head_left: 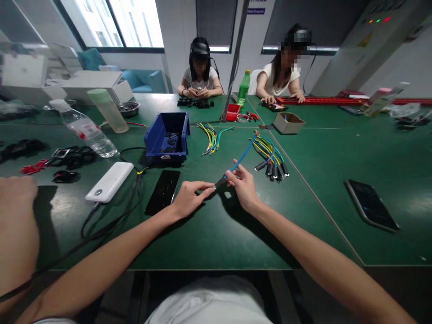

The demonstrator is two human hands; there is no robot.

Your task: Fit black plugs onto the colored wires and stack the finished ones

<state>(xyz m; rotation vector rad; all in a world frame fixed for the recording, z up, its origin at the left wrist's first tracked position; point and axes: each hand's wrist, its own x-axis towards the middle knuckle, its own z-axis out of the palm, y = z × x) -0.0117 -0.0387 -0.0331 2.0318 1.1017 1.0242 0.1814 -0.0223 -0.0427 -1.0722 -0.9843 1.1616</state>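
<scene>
Between my two hands is a blue wire (pixel 243 154) with a black sleeve (pixel 221 181) on its near end. My left hand (pixel 192 195) pinches the metal tip of that end between thumb and fingers. Closed around the wire just behind the sleeve is my right hand (pixel 243 185). The wire slants up and away, its far end reaching a bundle of yellow, blue and green wires (pixel 266 146) with black sleeves on their near ends. Another bundle of wires (pixel 211 138) without black sleeves lies further left. Beside it, a blue bin (pixel 166 156) holds several loose black sleeves.
A black phone (pixel 162 192), a white power bank (pixel 110 182) with cables and a water bottle (pixel 89 132) lie left. Another phone (pixel 371 204) is at right. A small cardboard box (pixel 288 125) stands further back. Two people sit opposite; another person's arm (pixel 15 225) enters at left.
</scene>
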